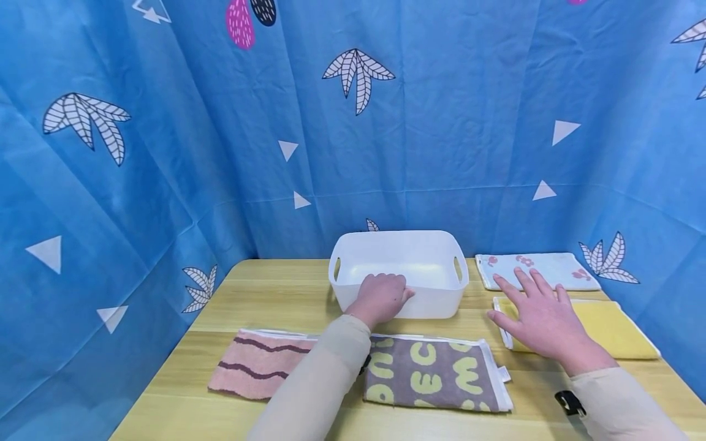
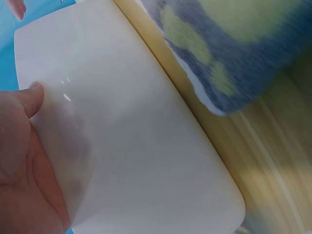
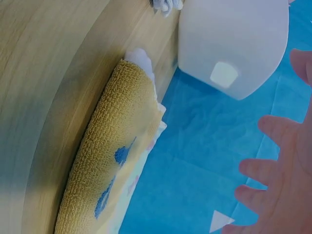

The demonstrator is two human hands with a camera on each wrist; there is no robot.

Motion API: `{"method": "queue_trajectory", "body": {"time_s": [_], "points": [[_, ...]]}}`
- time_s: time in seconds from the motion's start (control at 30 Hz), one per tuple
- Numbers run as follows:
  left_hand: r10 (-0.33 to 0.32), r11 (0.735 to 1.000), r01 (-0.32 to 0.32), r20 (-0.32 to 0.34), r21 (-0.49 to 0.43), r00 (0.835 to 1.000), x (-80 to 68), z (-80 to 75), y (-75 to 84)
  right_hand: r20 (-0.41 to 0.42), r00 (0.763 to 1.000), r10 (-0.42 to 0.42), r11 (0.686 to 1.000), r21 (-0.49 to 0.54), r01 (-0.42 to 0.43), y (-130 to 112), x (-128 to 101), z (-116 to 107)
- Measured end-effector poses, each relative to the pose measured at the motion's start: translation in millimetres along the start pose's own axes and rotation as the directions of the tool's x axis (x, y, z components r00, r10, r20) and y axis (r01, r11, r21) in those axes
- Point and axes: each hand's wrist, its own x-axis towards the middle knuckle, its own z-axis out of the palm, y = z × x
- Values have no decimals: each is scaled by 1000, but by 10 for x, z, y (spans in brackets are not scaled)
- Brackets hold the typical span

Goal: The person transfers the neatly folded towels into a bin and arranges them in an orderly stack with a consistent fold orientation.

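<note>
A white plastic basket with handle holes in its ends stands at the back middle of the table. My left hand grips its near rim; in the left wrist view the thumb lies against the outer wall and the fingers go behind the rim. Fingers spread, my right hand hovers over a folded yellow towel and holds nothing. The right wrist view shows a blue pattern on that towel's side. Behind it lies a folded white towel with pink flowers.
In front of the basket, a pink towel with dark wavy stripes lies on the left, partly covered by my left sleeve. Beside it is a grey-purple towel with yellow-green letters. A blue patterned curtain surrounds the wooden table.
</note>
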Motion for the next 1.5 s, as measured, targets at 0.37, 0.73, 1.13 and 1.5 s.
{"method": "queue_trajectory", "body": {"time_s": [0.37, 0.73, 1.13, 1.5], "points": [[13, 1000, -13, -16, 2, 1000, 259, 11, 260, 2, 1000, 16, 1000, 8, -16, 48, -29, 4], [-30, 999, 30, -17, 25, 999, 343, -36, 303, -1, 1000, 19, 1000, 1, -19, 63, -2, -23], [-29, 999, 27, -68, -30, 997, 84, -119, 261, 1, 1000, 11, 998, 59, -11, 11, -35, 46], [-86, 991, 69, -154, -113, 984, -561, -279, -61, 32, 999, 1, 988, 156, -6, -68, -55, 52]]}}
